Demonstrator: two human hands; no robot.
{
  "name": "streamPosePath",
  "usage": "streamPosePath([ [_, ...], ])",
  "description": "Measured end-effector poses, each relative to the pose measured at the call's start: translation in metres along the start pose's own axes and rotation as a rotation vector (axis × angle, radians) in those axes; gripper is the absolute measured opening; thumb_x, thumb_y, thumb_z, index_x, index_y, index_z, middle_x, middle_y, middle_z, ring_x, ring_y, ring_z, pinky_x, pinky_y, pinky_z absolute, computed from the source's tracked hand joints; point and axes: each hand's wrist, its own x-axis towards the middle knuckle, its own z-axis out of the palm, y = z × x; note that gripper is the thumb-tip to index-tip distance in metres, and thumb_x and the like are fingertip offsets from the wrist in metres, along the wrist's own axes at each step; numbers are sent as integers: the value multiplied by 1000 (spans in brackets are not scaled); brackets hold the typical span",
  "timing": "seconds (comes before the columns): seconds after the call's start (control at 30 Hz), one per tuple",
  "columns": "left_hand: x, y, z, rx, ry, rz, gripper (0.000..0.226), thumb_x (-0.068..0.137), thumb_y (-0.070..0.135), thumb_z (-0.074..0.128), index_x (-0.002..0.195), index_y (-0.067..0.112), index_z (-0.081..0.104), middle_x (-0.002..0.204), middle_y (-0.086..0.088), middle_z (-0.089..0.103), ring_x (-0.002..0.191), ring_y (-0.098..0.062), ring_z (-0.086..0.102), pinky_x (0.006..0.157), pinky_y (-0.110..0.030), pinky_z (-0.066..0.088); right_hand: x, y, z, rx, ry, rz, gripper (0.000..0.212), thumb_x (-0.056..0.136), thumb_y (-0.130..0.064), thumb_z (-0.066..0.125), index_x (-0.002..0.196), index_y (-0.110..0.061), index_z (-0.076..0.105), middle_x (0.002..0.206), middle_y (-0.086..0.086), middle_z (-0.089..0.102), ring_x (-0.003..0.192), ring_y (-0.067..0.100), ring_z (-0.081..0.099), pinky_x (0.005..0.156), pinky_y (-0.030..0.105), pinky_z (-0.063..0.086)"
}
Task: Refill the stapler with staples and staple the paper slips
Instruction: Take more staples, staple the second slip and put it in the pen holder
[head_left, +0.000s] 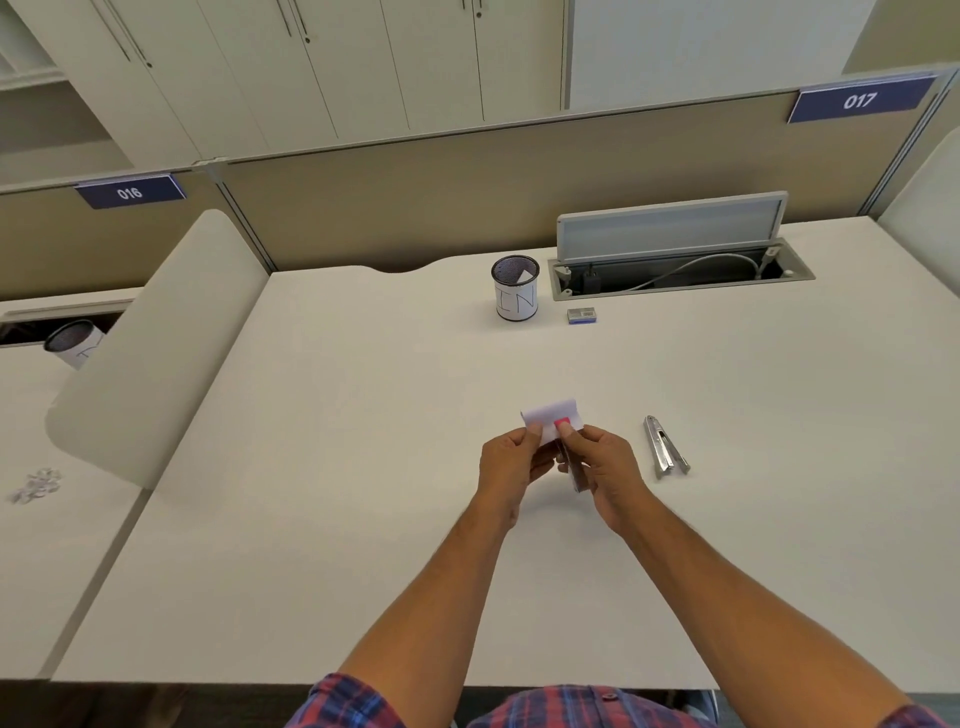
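While both hands' fingers (531, 432) pinch the paper slips (549, 414), they hide the stapler (575, 475).

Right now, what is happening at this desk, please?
A person holds a white paper slip above the desk: the left hand pinches one end, and the right hand grips a stapler with a pink tip at the slip. A metal staple remover lies to the right. Further back stand a mesh cup marked IN and a small staple box.
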Motion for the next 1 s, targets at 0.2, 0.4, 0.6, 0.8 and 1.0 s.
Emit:
streamPosePath([
  [0.2, 0, 6, -7, -24, 47, -44, 22, 106, 21, 52, 106, 8, 70, 100, -11, 78, 92, -23, 76, 82, -32, 60, 2, -3, -9, 298, 55, 61, 22, 103, -26, 55, 112, -7, 61, 100, 10, 69, 70, 22, 62, 60, 31, 44],
  [0.4, -4, 14, -6, -259, -102, -356, 23, 103, 18, 43, 88, 11, 58, 66, -4, 55, 56, -20, 54, 54, -28, 40, 4, 1, -16, 184, 39, 120, 41, 83, -46, 79, 101, -12, 66, 67, 0, 49, 45, 13, 31, 45, 25, 25],
  [0.6, -14, 12, 4, -375, -329, -490, 15, 73, 9, 37, 66, 16, 48, 60, -2, 39, 52, -19, 41, 52, -24, 30, 1, -2, -10, 70, -99, 137, 33, 76, -48, 85, 66, -23, 67, 50, -3, 28, 40, 13, 21, 43, 21, 20],
  [0.8, -14, 11, 3, -280, -393, -476, 17, 80, 10, 42, 69, 16, 54, 64, -4, 48, 55, -19, 47, 50, -23, 35, 2, -6, -13, 71, -128, 116, 23, 81, -31, 83, 67, -21, 67, 47, -2, 37, 40, 13, 25, 42, 20, 21],
  [1.0, 1, 10, -12, -219, -46, -244, 45, 101, 49, 53, 99, 8, 69, 86, -9, 69, 65, -21, 63, 56, -29, 39, 10, -6, -26, 147, -60, 107, 31, 77, -22, 86, 61, -23, 59, 51, -2, 29, 39, 13, 21, 44, 22, 19],
])
